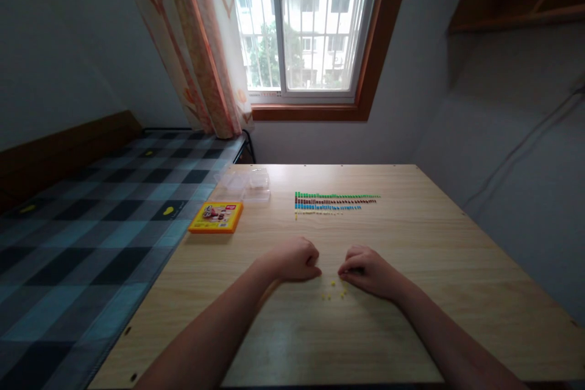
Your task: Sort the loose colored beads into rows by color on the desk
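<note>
My left hand [299, 259] rests on the table with its fingers curled in; whatever they may hold is hidden. Facing it, my right hand [362, 269] has thumb and forefinger pinched together low over the wood, and anything between them is too small to make out. Several tiny yellow pieces [333, 284] lie scattered between and just below both hands. Beyond the hands, small pieces form long rows by colour: green pieces [320, 195], brown pieces [320, 202], blue pieces [320, 207] and a thinner row of yellowish pieces [315, 213] nearest me.
A yellow-orange box [216, 218] with a picture on its lid sits at the table's left edge. Behind it is a clear plastic case [247, 184]. A bed with a checked cover [114, 213] adjoins on the left. The wooden table [434, 244] ends near the window wall.
</note>
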Action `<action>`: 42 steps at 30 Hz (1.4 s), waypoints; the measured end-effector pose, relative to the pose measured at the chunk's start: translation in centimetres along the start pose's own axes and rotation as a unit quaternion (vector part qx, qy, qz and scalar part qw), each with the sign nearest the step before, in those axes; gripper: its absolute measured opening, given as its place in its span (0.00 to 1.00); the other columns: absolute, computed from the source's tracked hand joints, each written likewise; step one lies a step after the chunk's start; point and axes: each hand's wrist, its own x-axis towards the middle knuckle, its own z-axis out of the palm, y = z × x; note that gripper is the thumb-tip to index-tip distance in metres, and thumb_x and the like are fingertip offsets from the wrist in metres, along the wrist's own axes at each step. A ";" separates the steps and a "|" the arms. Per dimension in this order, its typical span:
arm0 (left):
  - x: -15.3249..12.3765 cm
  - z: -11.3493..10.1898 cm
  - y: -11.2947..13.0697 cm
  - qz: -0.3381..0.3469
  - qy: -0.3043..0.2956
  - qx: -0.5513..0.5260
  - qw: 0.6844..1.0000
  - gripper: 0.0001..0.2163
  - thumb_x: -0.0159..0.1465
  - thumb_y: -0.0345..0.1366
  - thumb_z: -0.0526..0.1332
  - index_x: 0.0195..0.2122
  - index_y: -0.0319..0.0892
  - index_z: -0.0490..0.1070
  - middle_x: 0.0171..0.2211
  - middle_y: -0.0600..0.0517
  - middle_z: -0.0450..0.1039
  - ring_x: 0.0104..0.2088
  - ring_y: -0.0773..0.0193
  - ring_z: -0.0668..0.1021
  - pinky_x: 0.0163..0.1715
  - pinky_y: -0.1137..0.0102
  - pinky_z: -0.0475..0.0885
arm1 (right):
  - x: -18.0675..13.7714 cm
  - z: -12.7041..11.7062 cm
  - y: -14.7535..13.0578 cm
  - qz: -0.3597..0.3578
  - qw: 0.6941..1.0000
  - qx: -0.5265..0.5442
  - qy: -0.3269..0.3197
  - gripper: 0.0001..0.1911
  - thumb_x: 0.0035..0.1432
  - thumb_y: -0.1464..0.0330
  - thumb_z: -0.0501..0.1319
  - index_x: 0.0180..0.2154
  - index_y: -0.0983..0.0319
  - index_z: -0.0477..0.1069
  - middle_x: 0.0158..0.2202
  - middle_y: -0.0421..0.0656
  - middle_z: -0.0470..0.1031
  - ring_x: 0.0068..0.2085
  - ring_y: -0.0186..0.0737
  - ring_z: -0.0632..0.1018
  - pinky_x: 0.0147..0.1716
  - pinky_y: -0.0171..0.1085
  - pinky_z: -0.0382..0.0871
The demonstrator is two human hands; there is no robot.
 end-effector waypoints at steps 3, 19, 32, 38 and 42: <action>-0.4 -0.1 -1.4 -0.059 0.049 -0.015 0.997 0.06 0.56 0.38 0.62 0.25 0.42 0.70 0.24 0.56 0.70 0.27 0.67 0.70 0.26 0.72 0.59 | 0.0 0.1 0.1 -0.002 1.000 -0.004 0.000 0.09 0.62 0.65 0.61 0.34 0.57 0.80 0.28 0.42 0.76 0.33 0.37 0.74 0.36 0.37 0.64; 0.7 1.6 -3.4 -0.082 0.202 -0.049 0.975 0.07 0.62 0.32 0.56 0.32 0.43 0.74 0.32 0.52 0.73 0.31 0.67 0.74 0.32 0.74 0.65 | 0.0 0.0 0.0 0.029 1.000 -0.005 0.002 0.09 0.61 0.68 0.60 0.32 0.59 0.78 0.29 0.42 0.76 0.34 0.37 0.74 0.37 0.36 0.65; 1.1 2.1 -2.9 -0.112 0.230 -0.003 0.967 0.07 0.62 0.32 0.55 0.32 0.43 0.72 0.33 0.51 0.75 0.32 0.65 0.75 0.32 0.72 0.65 | 1.8 1.3 2.0 0.073 0.992 -0.061 0.081 0.09 0.62 0.67 0.58 0.34 0.59 0.78 0.31 0.42 0.75 0.32 0.36 0.74 0.33 0.34 0.65; 0.9 2.0 -2.3 -0.151 0.216 0.011 0.965 0.08 0.64 0.35 0.53 0.34 0.42 0.72 0.35 0.50 0.74 0.33 0.63 0.75 0.33 0.71 0.65 | 5.4 1.7 3.3 0.055 0.981 -0.147 0.112 0.10 0.64 0.67 0.57 0.36 0.58 0.77 0.34 0.43 0.73 0.36 0.37 0.74 0.37 0.34 0.66; 0.6 2.1 -2.0 -0.164 0.199 0.017 0.966 0.08 0.64 0.35 0.53 0.34 0.43 0.71 0.35 0.50 0.74 0.33 0.62 0.76 0.32 0.70 0.65 | 9.1 2.3 3.9 0.025 0.977 -0.184 0.107 0.10 0.64 0.68 0.57 0.36 0.58 0.77 0.35 0.43 0.73 0.39 0.38 0.73 0.39 0.35 0.66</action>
